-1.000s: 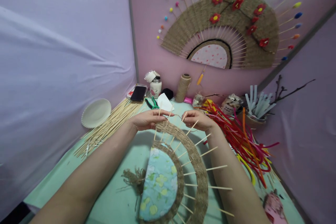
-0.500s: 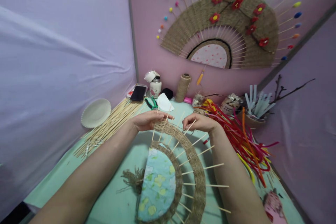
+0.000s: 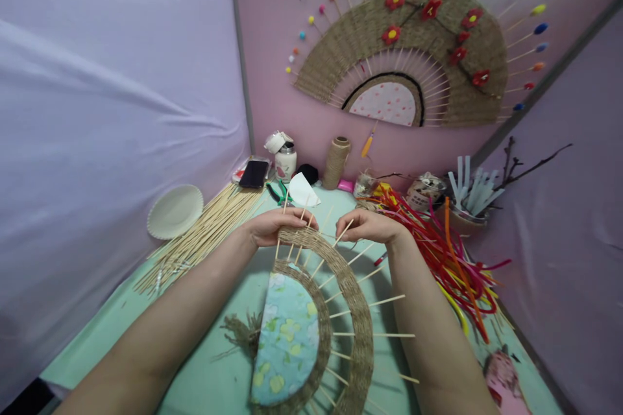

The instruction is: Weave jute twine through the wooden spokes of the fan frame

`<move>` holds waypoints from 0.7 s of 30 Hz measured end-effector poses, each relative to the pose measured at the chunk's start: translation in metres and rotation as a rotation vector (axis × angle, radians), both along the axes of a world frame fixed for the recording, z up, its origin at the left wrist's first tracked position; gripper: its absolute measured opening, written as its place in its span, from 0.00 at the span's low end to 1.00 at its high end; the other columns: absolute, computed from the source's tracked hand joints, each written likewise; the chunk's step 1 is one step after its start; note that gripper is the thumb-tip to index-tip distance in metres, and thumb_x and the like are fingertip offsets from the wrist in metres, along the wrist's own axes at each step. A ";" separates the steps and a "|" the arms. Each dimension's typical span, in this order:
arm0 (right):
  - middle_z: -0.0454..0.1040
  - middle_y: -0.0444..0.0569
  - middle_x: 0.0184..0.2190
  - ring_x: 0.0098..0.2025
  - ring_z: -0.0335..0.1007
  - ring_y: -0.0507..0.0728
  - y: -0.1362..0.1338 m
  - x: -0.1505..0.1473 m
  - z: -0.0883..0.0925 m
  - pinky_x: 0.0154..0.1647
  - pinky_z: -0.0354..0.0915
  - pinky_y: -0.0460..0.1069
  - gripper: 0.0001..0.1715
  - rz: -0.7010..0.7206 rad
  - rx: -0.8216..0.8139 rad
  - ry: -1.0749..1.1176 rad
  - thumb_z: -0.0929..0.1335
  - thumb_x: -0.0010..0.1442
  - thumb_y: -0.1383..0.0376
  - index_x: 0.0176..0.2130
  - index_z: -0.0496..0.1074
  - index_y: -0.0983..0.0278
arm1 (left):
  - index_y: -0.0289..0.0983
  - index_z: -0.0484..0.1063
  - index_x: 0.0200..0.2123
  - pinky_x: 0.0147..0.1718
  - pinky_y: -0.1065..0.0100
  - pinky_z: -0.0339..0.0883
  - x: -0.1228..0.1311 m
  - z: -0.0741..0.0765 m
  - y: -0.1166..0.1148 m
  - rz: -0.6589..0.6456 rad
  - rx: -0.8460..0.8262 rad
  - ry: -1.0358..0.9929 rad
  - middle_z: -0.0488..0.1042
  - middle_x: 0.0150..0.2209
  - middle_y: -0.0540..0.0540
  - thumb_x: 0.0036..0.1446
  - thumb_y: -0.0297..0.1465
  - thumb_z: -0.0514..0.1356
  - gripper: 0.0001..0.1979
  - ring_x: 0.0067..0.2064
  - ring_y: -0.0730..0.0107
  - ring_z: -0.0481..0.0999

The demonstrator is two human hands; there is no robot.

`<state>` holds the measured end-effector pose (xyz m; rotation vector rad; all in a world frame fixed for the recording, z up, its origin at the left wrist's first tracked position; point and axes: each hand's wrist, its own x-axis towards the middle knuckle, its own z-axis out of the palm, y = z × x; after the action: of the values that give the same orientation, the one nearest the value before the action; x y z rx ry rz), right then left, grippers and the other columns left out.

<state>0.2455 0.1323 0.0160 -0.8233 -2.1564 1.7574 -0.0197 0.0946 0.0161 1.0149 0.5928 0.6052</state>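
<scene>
A half-round woven fan (image 3: 363, 311) with thin wooden sticks and a blue flowered cloth centre (image 3: 287, 337) stands in front of me over the table. My left hand (image 3: 280, 225) grips the upper end of its twine band, with fingers along the back of the sticks. Just right of it, my right hand (image 3: 367, 227) pinches a thin strand of twine that runs to the band's top edge. The fingertips are close to one of the sticks. A frayed twine tassel (image 3: 241, 332) hangs at the fan's straight side.
Bamboo sticks (image 3: 195, 233) and a white plate (image 3: 175, 211) lie at left. Behind are a phone (image 3: 254, 174), green-handled pliers (image 3: 278, 193) and a twine spool (image 3: 337, 163). Coloured pipe cleaners (image 3: 438, 246) spread at right. A finished fan (image 3: 360, 32) hangs on the wall.
The view has shifted slightly, so most things sit a little further left. My left fingers have curled closer over the band's top, while my right hand still pinches the twine.
</scene>
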 end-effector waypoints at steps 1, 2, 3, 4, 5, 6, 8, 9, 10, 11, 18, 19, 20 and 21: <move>0.69 0.43 0.23 0.24 0.57 0.47 0.000 0.002 0.000 0.24 0.53 0.44 0.18 -0.006 -0.004 0.015 0.74 0.49 0.56 0.33 0.76 0.69 | 0.32 0.75 0.36 0.38 0.67 0.70 -0.001 0.000 0.000 -0.017 0.006 -0.016 0.76 0.44 0.39 0.49 0.28 0.66 0.09 0.40 0.65 0.77; 0.70 0.43 0.23 0.24 0.58 0.47 0.001 0.005 0.001 0.25 0.53 0.44 0.18 -0.017 -0.007 0.030 0.74 0.49 0.56 0.33 0.75 0.69 | 0.32 0.75 0.36 0.39 0.64 0.71 -0.002 -0.001 0.000 -0.035 0.006 -0.031 0.74 0.48 0.37 0.50 0.28 0.65 0.09 0.43 0.61 0.76; 0.69 0.43 0.24 0.25 0.58 0.47 0.001 0.007 0.002 0.25 0.53 0.44 0.18 -0.036 -0.008 0.044 0.74 0.49 0.56 0.33 0.75 0.69 | 0.33 0.74 0.37 0.40 0.62 0.71 -0.003 -0.001 0.000 -0.050 0.001 -0.042 0.73 0.51 0.36 0.51 0.28 0.65 0.09 0.46 0.59 0.76; 0.69 0.43 0.24 0.24 0.58 0.47 0.001 0.010 0.003 0.25 0.53 0.44 0.18 -0.066 -0.004 0.055 0.74 0.49 0.56 0.32 0.75 0.68 | 0.33 0.73 0.37 0.40 0.61 0.72 -0.003 0.000 0.001 -0.061 -0.006 -0.049 0.71 0.53 0.35 0.51 0.28 0.64 0.08 0.47 0.57 0.75; 0.68 0.42 0.23 0.24 0.57 0.47 0.001 0.013 0.004 0.25 0.53 0.44 0.17 -0.107 0.007 0.062 0.74 0.49 0.56 0.32 0.74 0.68 | 0.33 0.73 0.37 0.40 0.60 0.72 -0.004 0.000 0.001 -0.069 -0.013 -0.052 0.70 0.54 0.34 0.52 0.28 0.64 0.08 0.47 0.57 0.75; 0.68 0.42 0.23 0.24 0.57 0.47 0.001 0.015 0.006 0.24 0.52 0.44 0.17 -0.156 0.025 0.065 0.74 0.49 0.56 0.32 0.74 0.68 | 0.33 0.73 0.37 0.40 0.59 0.72 -0.005 0.001 0.000 -0.075 -0.019 -0.051 0.70 0.55 0.34 0.53 0.28 0.63 0.08 0.46 0.58 0.76; 0.67 0.42 0.23 0.24 0.57 0.47 0.000 0.018 0.010 0.24 0.52 0.44 0.16 -0.260 0.070 0.076 0.74 0.50 0.56 0.32 0.74 0.67 | 0.33 0.72 0.38 0.41 0.58 0.72 -0.005 0.002 0.000 -0.080 -0.025 -0.048 0.70 0.55 0.34 0.53 0.28 0.63 0.08 0.45 0.60 0.77; 0.66 0.42 0.22 0.24 0.56 0.47 -0.001 0.019 0.012 0.24 0.52 0.44 0.16 -0.303 0.087 0.091 0.73 0.50 0.56 0.32 0.73 0.67 | 0.33 0.72 0.38 0.41 0.58 0.72 -0.006 0.002 0.000 -0.079 -0.027 -0.048 0.70 0.55 0.34 0.53 0.28 0.63 0.08 0.45 0.61 0.77; 0.65 0.41 0.21 0.23 0.55 0.47 -0.002 0.020 0.014 0.24 0.51 0.45 0.16 -0.336 0.097 0.112 0.73 0.51 0.56 0.32 0.73 0.67 | 0.33 0.71 0.38 0.42 0.58 0.72 -0.006 0.002 0.000 -0.076 -0.029 -0.048 0.70 0.55 0.34 0.53 0.28 0.63 0.09 0.45 0.61 0.77; 0.63 0.41 0.20 0.23 0.54 0.47 -0.003 0.020 0.015 0.23 0.50 0.45 0.16 -0.359 0.099 0.139 0.73 0.51 0.57 0.32 0.72 0.67 | 0.33 0.71 0.38 0.42 0.58 0.72 -0.006 0.002 0.000 -0.073 -0.031 -0.048 0.70 0.55 0.34 0.53 0.28 0.63 0.08 0.45 0.61 0.77; 0.65 0.43 0.23 0.25 0.56 0.49 -0.009 0.031 0.020 0.26 0.52 0.46 0.14 -0.340 0.138 0.178 0.73 0.52 0.58 0.30 0.72 0.66 | 0.33 0.71 0.38 0.41 0.59 0.73 -0.008 -0.001 0.002 -0.067 -0.039 -0.064 0.70 0.55 0.35 0.54 0.28 0.63 0.08 0.43 0.62 0.77; 0.65 0.43 0.23 0.26 0.57 0.49 -0.009 0.033 0.019 0.26 0.53 0.46 0.14 -0.321 0.132 0.164 0.73 0.52 0.58 0.30 0.72 0.67 | 0.33 0.71 0.38 0.40 0.59 0.73 -0.008 -0.001 0.003 -0.062 -0.038 -0.064 0.71 0.55 0.35 0.54 0.28 0.63 0.08 0.43 0.62 0.77; 0.66 0.44 0.23 0.26 0.57 0.49 -0.009 0.034 0.018 0.27 0.53 0.46 0.14 -0.303 0.119 0.155 0.72 0.53 0.57 0.31 0.73 0.67 | 0.33 0.71 0.38 0.39 0.60 0.74 -0.009 0.000 0.003 -0.056 -0.036 -0.063 0.71 0.55 0.36 0.54 0.28 0.63 0.08 0.43 0.62 0.77; 0.66 0.44 0.24 0.26 0.56 0.49 -0.008 0.035 0.017 0.26 0.53 0.46 0.14 -0.287 0.102 0.155 0.72 0.53 0.57 0.31 0.74 0.67 | 0.33 0.71 0.38 0.39 0.60 0.74 -0.011 0.000 0.003 -0.049 -0.034 -0.062 0.71 0.55 0.36 0.54 0.28 0.63 0.08 0.43 0.61 0.77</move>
<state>0.2808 0.1245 0.0329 -0.8885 -1.9035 1.5045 -0.0304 0.0978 0.0166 0.9732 0.5209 0.5798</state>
